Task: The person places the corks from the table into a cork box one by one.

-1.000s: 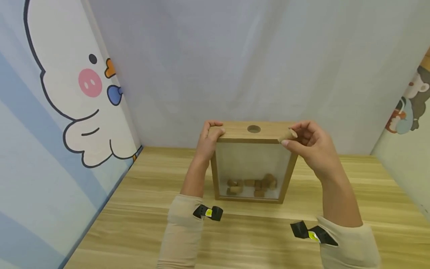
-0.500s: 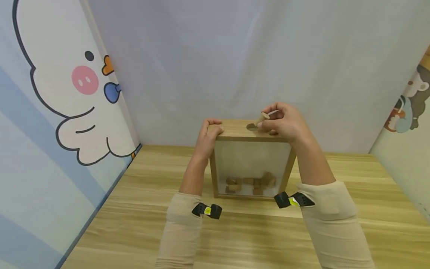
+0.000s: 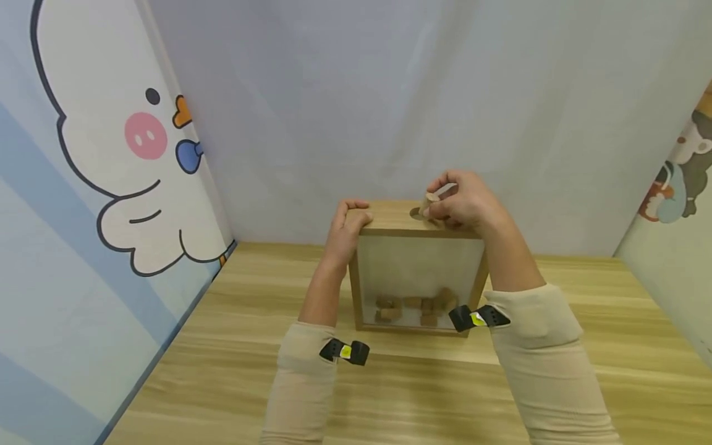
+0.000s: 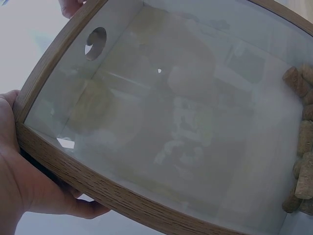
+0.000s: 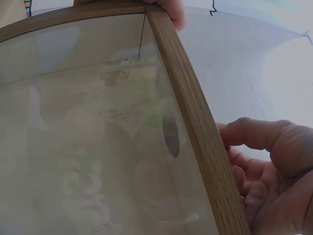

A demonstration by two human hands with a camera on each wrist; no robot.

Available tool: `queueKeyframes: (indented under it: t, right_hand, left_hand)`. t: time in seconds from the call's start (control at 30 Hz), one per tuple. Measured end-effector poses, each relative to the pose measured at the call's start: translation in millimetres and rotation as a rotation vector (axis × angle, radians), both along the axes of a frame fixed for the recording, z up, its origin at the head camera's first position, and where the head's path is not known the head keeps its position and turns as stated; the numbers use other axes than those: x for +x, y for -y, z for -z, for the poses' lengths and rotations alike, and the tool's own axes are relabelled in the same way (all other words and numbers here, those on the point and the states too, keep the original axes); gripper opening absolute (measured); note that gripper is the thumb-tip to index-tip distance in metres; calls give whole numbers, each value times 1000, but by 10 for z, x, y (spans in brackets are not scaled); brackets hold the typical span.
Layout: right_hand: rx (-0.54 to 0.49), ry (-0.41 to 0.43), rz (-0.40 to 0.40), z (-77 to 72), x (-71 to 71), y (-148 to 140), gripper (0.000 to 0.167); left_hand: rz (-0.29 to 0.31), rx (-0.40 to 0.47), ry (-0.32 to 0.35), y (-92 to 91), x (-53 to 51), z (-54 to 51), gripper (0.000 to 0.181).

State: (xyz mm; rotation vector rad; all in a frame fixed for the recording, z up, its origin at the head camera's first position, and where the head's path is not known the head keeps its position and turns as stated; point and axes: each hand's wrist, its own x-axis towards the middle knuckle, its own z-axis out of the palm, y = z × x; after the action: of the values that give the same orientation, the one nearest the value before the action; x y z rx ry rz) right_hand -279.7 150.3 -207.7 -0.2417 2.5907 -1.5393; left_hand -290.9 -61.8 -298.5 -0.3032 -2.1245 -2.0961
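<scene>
A shallow wooden box (image 3: 389, 224) with a clear front stands upright on the table, a round hole (image 3: 415, 213) in its top. My left hand (image 3: 346, 230) grips the box's upper left corner, thumb on the top. Between thumb and fingers my right hand (image 3: 466, 201) pinches a cork (image 3: 428, 201), tilted at the right edge of the hole. Whether its lower end is inside the hole I cannot tell. In the left wrist view, several corks (image 4: 304, 174) lie heaped at the box's bottom. The right wrist view shows the right hand (image 5: 274, 169) behind the frame, its cork hidden.
The wood-grain table (image 3: 389, 395) extends around the box. A pale curtain (image 3: 334, 111) hangs close behind it. To the left is a panel with a cartoon bird (image 3: 100, 80); another printed panel (image 3: 667, 259) stands at the right.
My right hand has carried the cork leftward from the box's upper right corner to the hole, and the cork now stands more upright. The left hand keeps its place on the box.
</scene>
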Motion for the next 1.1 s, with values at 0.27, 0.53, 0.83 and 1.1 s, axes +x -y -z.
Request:
queueKeyframes:
  t: [0.27, 0.53, 0.83, 1.1]
  right_hand:
    - [-137, -215, -114, 171, 440, -229, 44]
    - [-238, -433, -228, 657, 737, -549, 32]
    - [-185, -387, -250, 1031, 935, -853, 34]
    - [-100, -327, -202, 1345, 1061, -1178, 37]
  left_hand:
    - [14, -6, -30, 3, 14, -32, 26]
    - [28, -3, -21, 12, 20, -23, 25]
    - [11, -11, -24, 22, 39, 0, 26]
    - [15, -20, -38, 29, 35, 13, 25]
